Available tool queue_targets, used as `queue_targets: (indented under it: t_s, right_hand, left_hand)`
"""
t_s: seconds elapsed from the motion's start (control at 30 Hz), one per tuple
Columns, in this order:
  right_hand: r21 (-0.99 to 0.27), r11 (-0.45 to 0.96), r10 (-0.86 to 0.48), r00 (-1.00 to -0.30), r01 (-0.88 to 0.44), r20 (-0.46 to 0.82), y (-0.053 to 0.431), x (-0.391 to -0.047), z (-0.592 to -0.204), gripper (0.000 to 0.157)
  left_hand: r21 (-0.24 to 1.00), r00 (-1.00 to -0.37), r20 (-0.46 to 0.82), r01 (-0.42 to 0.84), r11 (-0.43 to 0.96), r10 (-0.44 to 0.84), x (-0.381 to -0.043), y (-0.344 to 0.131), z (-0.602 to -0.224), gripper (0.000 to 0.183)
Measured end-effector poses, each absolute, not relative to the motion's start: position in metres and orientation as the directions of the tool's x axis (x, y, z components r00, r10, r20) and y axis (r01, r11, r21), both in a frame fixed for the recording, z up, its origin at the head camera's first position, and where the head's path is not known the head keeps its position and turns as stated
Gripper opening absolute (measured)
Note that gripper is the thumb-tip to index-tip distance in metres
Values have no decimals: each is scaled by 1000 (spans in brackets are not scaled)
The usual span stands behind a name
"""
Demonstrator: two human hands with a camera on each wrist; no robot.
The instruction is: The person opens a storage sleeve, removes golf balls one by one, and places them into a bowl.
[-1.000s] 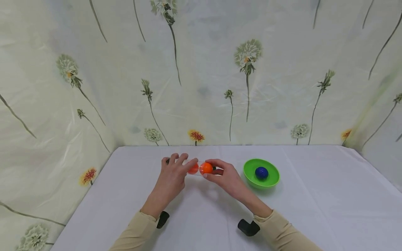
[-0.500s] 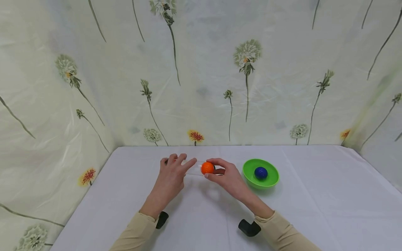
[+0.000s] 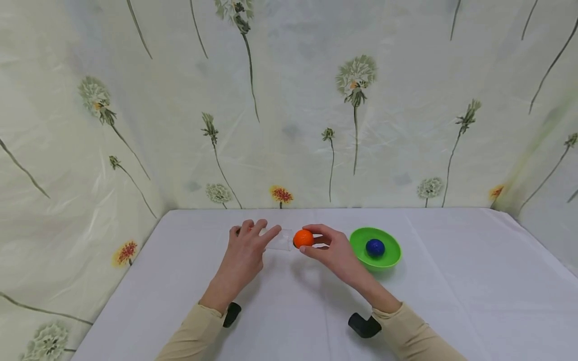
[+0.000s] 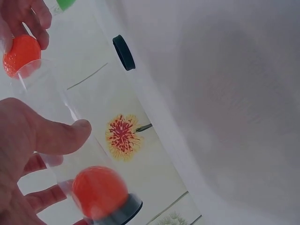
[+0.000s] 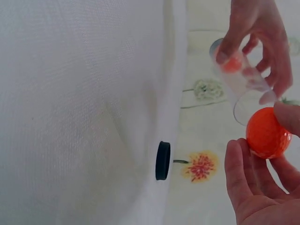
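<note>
My left hand (image 3: 244,253) grips a clear plastic tube (image 3: 283,240) lying sideways, its uncovered end toward the right. An orange golf ball (image 4: 99,191) sits inside at the far end, against a dark end cap (image 4: 124,213). Just outside the tube's mouth, my right hand (image 3: 336,253) pinches another dimpled orange golf ball (image 5: 268,133) between thumb and fingers. Both wrist views show a loose black cap (image 5: 162,161) on the table; from the head it is mostly hidden behind the right hand's ball.
A green bowl (image 3: 361,238) with a dark blue ball (image 3: 375,248) in it stands right of the right hand. White cloth covers the table (image 3: 451,291). A flower-printed curtain (image 3: 289,125) rises along the back and sides.
My right hand has drawn its orange ball rightward out of the tube's mouth. The other ball, earlier near the tube's middle, has rolled left to the capped end. My left hand has hardly moved.
</note>
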State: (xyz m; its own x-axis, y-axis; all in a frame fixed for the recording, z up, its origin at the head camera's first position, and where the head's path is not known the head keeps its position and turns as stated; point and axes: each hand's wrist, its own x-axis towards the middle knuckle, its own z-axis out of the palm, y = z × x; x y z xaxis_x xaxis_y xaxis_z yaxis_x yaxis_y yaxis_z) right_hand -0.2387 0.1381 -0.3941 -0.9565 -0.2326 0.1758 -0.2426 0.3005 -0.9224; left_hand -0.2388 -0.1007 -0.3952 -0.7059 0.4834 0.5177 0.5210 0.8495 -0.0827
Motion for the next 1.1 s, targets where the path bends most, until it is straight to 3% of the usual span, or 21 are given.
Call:
queue_targets:
  t_s: [1.1]
  right_hand:
    - [-907, 311, -203, -952, -283, 228, 181, -230, -382, 48]
  left_hand:
    - [-97, -683, 536, 533, 841, 495, -239, -103, -396, 65]
